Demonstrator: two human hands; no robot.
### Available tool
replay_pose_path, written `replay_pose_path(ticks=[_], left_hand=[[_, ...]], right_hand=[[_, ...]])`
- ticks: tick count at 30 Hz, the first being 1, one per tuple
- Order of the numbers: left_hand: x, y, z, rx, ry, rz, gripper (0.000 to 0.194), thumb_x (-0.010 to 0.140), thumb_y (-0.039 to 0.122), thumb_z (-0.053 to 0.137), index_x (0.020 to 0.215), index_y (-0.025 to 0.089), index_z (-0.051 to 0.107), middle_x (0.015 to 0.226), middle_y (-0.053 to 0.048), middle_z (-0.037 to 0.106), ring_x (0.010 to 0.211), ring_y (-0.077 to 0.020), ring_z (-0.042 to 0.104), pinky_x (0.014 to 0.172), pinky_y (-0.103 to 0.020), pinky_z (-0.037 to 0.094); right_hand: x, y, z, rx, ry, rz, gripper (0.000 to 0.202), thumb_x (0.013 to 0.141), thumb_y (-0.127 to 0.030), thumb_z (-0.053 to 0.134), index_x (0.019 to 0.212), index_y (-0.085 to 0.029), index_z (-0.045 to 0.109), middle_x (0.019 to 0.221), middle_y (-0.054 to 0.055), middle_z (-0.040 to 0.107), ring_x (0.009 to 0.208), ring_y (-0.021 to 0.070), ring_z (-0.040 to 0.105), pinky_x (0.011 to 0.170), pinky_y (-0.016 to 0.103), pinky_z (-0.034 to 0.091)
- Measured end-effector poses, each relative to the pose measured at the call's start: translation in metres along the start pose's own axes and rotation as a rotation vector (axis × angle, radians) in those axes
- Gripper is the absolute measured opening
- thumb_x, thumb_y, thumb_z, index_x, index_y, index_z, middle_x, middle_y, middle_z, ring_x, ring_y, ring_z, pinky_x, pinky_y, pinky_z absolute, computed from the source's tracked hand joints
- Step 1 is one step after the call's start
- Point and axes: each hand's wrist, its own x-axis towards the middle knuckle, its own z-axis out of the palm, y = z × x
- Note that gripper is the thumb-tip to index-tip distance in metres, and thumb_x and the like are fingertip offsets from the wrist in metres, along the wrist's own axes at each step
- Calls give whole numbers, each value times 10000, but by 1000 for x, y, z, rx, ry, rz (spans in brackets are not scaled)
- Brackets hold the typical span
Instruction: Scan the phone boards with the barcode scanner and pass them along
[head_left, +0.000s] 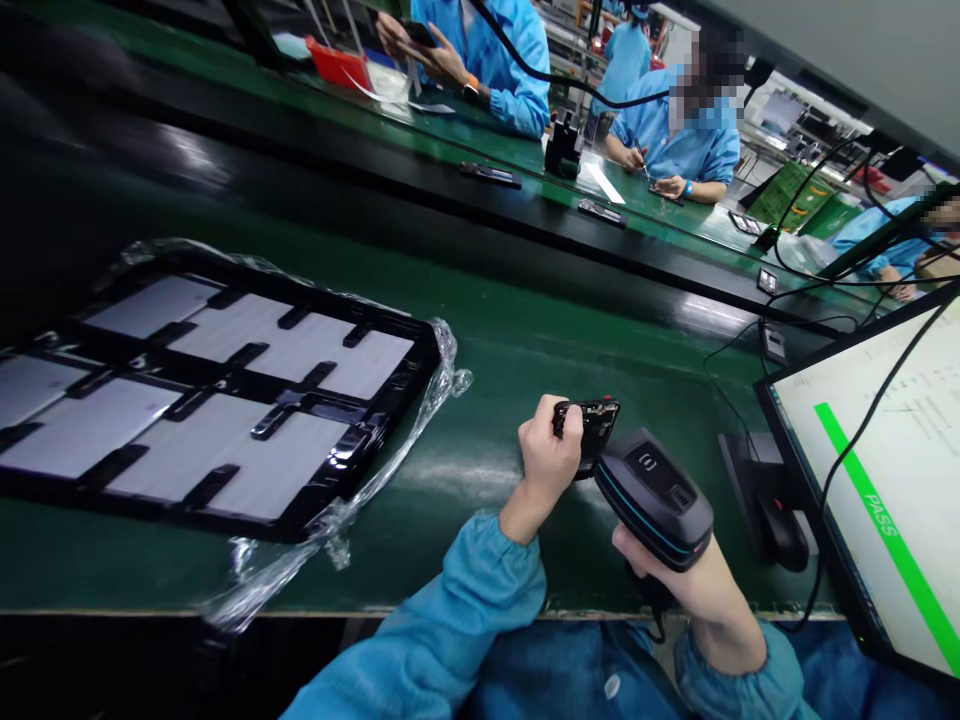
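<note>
My left hand is closed around the left edge of a dark phone body with its inner parts showing, held tilted above the green bench. In my right hand is a black handheld barcode scanner with a blue stripe along its side. Its front end is right by the phone body, overlapping its lower right edge in view. Most of my right fingers are hidden under the scanner. On the left lies a black tray with several flat pale grey pieces in its slots, thin clear plastic wrap bunched along its edge.
A monitor showing a green PASS bar stands at the right, a black mouse beside it. Loose cables hang across it. Beyond the dark conveyor strip, co-workers in blue handle small devices. More phone parts lie along the far bench.
</note>
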Motion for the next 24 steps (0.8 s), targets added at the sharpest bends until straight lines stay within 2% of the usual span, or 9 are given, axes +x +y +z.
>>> replay_pose_path(ticks=[2,4,6,8,11,14,24], left_hand=[[0,0,0,26,15,40,176,886,337,496,779,203,537,599,30,542,524,-110,519,551,-220,395],[0,0,2,44,33,45,169,876,357,507,818,203,542,635,21,565,541,-114,539,558,-224,407],[-2,0,4,51,48,36,181,849,383,549,856,202,542,659,17,579,545,-119,547,558,-233,413],[-5,0,6,60,48,4,202,824,389,593,881,202,541,652,16,579,541,-129,546,555,-246,408],[-8,0,8,72,35,-82,203,815,367,622,920,212,546,641,13,579,563,-152,555,562,-267,397],[-9,1,7,72,16,-135,206,810,365,633,930,230,534,640,15,579,571,-160,559,555,-269,389],[-4,-8,12,160,20,-97,273,818,413,618,970,214,510,689,9,602,613,-174,611,598,-263,400]], right_hand=[[-4,2,-2,5,-9,3,278,850,-408,701,705,-190,605,521,-29,557,461,127,507,497,257,494],[-8,2,0,-7,48,7,219,830,-389,718,796,-187,641,616,6,639,527,156,579,536,275,528],[-11,-1,7,-40,95,-20,210,791,-324,736,927,-184,659,777,54,709,651,205,655,597,303,562],[-12,-6,17,-92,91,-77,211,757,-220,716,956,-187,655,860,74,723,730,236,679,624,309,568],[-11,-14,32,-147,90,-142,204,718,-113,659,903,-196,645,829,57,711,710,229,672,604,284,551],[-9,-16,40,-143,88,-158,221,711,-87,630,902,-198,640,821,47,709,690,222,670,591,274,541],[-15,-14,43,-133,130,-153,144,726,-136,668,857,-195,661,788,47,711,673,220,667,608,291,554]])
